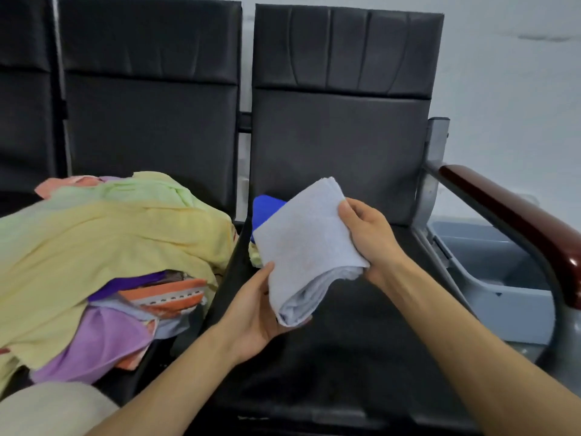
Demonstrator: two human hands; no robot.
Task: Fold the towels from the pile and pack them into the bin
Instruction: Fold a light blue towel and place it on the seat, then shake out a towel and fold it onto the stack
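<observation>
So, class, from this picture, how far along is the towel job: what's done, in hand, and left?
Done: the white towel looks folded. In hand: the left hand and right hand both hold it above the seat. Left: packing it into the grey bin, whose visible part shows no towels, then folding the big pile.

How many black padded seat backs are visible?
3 black padded seat backs: one cut off at the left edge, one behind the multicoloured towel pile, one behind the folded white towel. Others may be off-frame.
</observation>
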